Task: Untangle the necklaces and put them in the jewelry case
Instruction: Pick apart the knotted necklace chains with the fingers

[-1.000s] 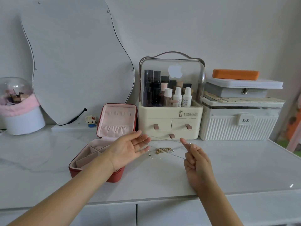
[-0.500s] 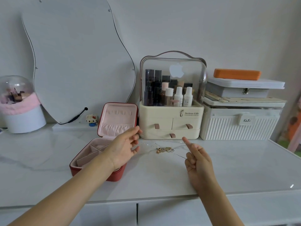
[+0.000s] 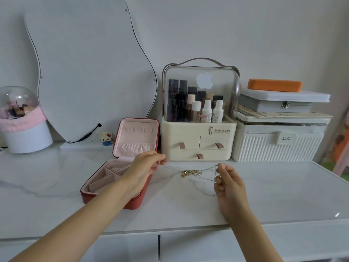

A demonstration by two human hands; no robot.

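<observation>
My left hand (image 3: 144, 167) pinches one end of a thin silver chain (image 3: 207, 169) and my right hand (image 3: 229, 183) pinches the other. The tangled necklaces (image 3: 190, 173) hang between them just above the marble table (image 3: 283, 188). The open jewelry case (image 3: 105, 186), red outside and pink inside, sits under my left wrist.

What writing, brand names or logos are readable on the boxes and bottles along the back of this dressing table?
"Serious Life": on the cream cosmetics organizer, beside a small figure emblem; the smaller line beneath it is too blurred to read.
"KaSi", or so it looks: handwritten tag on the white ribbed box.
White apple logo, no words: on the organizer's clear cover.
White bottles: label print too small to read.
</observation>
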